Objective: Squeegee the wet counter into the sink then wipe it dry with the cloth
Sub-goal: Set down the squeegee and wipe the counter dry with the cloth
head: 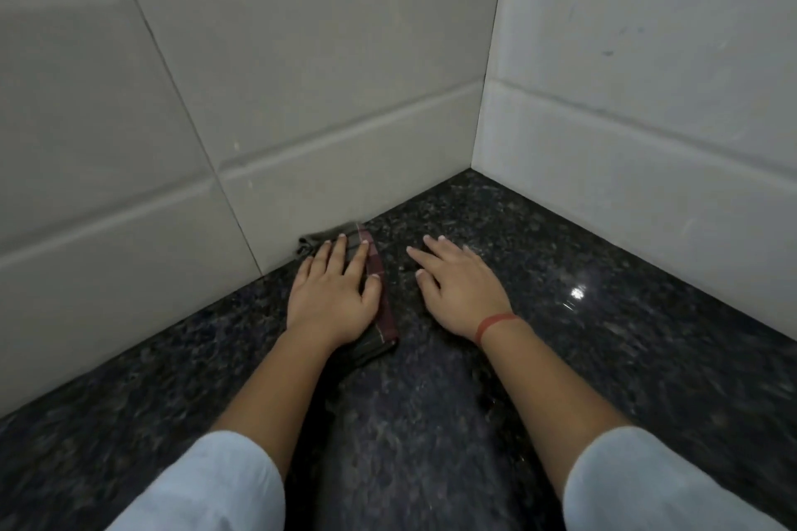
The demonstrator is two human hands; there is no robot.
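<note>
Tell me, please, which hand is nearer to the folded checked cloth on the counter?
Left. The left hand lies flat on the folded checked cloth, fingers straight. The right hand rests on the dark granite counter to the cloth's right, not touching it.

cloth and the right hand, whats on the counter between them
Nothing: in the head view only a bare strip of dark counter separates the cloth, pressed under the left hand, from the right hand.

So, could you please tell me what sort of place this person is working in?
Probably a kitchen or similar wet-area corner: a dark speckled stone counter meets glossy white tiled walls, and the left hand presses a folded cloth flat on it.
</note>
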